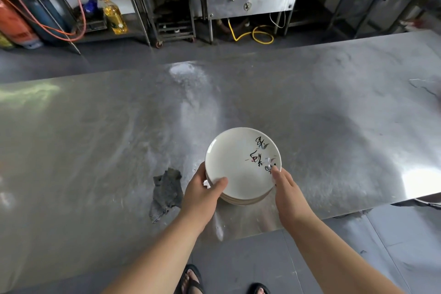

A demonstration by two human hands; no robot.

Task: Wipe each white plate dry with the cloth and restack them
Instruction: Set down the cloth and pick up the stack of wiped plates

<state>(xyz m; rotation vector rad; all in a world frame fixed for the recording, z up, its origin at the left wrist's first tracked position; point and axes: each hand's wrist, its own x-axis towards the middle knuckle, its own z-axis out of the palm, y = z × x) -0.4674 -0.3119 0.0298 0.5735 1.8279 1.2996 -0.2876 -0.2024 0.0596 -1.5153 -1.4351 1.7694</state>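
Broad grey steel worktop [95,126] lies open beyond and beside the white plate stack [238,169]; a crumpled dark-grey cloth [165,192] sits just left.

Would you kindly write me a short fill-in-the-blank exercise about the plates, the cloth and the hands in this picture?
1. The crumpled grey cloth lies on the steel table, to the ____ of the stack of white plates.
2. The left hand's ____ rests on the upper face of the top white plate.
3. The right hand grips that plate's rim beside its ____ painted characters.

Missing words: left; thumb; black.
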